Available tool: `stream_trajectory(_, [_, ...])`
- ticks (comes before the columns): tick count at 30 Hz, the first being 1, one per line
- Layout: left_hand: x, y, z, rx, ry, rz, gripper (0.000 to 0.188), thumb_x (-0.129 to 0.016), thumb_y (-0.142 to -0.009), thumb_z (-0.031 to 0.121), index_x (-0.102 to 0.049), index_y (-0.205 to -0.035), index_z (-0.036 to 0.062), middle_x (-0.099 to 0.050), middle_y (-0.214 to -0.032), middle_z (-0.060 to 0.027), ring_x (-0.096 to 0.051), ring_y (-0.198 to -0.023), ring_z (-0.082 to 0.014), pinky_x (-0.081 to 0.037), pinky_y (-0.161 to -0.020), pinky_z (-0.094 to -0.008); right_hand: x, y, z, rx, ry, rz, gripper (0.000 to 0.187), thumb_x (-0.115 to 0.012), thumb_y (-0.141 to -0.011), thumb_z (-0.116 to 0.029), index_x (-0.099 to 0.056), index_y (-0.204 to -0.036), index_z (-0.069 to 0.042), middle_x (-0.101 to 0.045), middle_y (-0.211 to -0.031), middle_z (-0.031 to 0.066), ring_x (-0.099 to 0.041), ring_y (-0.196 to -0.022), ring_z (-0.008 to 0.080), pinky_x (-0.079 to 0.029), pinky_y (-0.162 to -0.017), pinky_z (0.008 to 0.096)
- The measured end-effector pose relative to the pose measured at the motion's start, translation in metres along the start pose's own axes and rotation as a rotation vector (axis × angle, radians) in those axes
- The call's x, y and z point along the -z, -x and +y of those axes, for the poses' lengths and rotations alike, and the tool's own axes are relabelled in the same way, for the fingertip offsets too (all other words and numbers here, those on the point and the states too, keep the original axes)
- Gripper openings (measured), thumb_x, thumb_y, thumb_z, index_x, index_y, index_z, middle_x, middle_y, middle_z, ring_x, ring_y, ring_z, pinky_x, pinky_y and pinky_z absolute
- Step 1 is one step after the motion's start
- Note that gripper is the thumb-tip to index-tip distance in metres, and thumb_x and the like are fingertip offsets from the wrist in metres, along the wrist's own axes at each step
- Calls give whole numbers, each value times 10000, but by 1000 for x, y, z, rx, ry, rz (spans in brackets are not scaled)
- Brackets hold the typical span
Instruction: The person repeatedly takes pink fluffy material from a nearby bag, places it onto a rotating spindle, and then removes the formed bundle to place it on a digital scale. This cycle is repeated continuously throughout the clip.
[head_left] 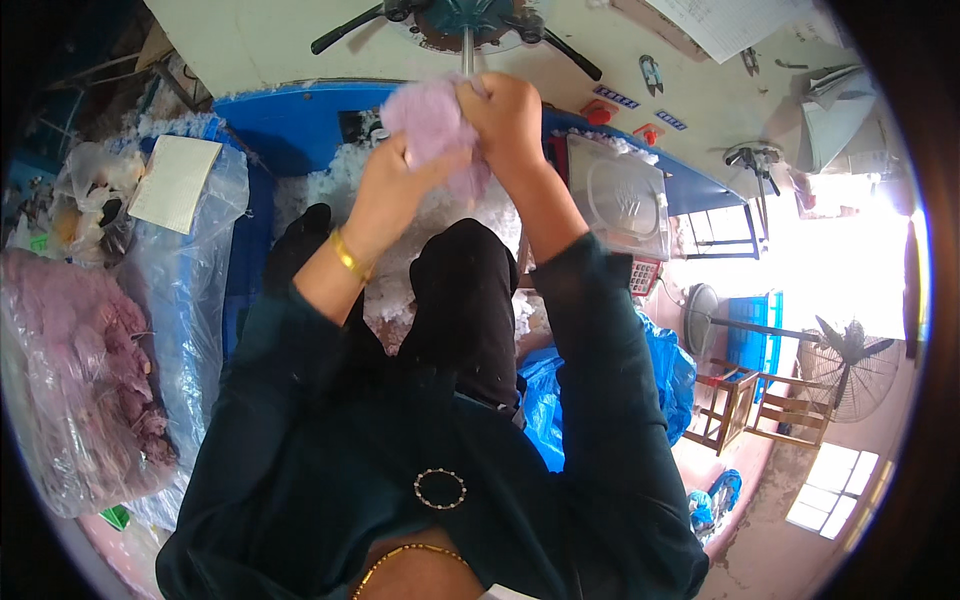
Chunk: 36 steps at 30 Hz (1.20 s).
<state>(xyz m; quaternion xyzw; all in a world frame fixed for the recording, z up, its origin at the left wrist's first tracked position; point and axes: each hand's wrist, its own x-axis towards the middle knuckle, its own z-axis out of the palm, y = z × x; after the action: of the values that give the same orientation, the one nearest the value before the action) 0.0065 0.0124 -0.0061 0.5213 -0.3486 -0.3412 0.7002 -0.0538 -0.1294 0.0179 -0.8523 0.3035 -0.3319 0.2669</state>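
Note:
Both my hands hold a fluffy lilac plush piece (430,118) up near a thin metal tube (467,55) that comes down from a machine head. My left hand (388,190) grips the piece from below; a gold bangle sits on that wrist. My right hand (508,118) closes on its right side, close to the tube's end. White fibre stuffing (340,190) lies heaped in a blue bin (290,125) under my hands. My knees in dark trousers are below the piece.
A clear plastic bag of lilac plush pieces (80,380) sits at my left, with a white card (175,180) on another bag. A weighing scale (620,205) stands at the right, a blue plastic bag (560,400) below it. Fans and wooden stools are at far right.

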Motion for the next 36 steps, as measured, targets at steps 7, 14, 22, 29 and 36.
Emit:
stream_trajectory(7, [8, 11, -17, 291, 635, -199, 307, -567, -935, 216, -562, -1170, 19, -614, -1130, -76, -607, -1013, -161, -486, -880, -311, 9, 34, 16, 69, -501, -126, 239, -621, -700, -118, -454, -574, -2, -394, -529, 107, -367, -492, 155, -335, -465, 316])
stream_trajectory(14, [-2, -34, -42, -284, -239, -56, 327, -594, -744, -78, -608, -1052, 31, -573, -1061, -69, -554, -947, -162, -447, -761, -282, -11, 4, 36, 119, -469, 20, 192, -591, -698, -116, -477, -604, 7, -412, -541, 114, -353, -487, 155, -330, -460, 319])
stream_trajectory(22, [-3, 9, -5, 67, 277, -209, 472, -725, -778, 35, -537, -1209, -7, -568, -1194, -57, -512, -1119, -129, -409, -980, -309, 16, 33, -6, 265, -230, 40, 182, -628, -646, -91, -500, -533, -28, -465, -529, 158, -450, -444, 282, -372, -450, 359])
stream_trajectory(29, [10, -25, -3, 231, 486, -217, 350, -687, -800, 23, -573, -1128, -22, -643, -1051, -92, -632, -951, -161, -505, -862, -296, -1, 2, -7, 114, -138, 105, 210, -616, -672, -148, -511, -563, -2, -441, -525, 187, -441, -421, 305, -369, -437, 363])
stream_trajectory(36, [43, -12, -39, 207, 644, -340, 438, -652, -828, 41, -480, -1230, 19, -622, -1051, -82, -619, -940, -168, -515, -790, -296, 21, 39, -11, 17, -506, -91, 199, -568, -734, -15, -471, -560, -2, -424, -511, 7, -351, -530, 47, -308, -455, 268])
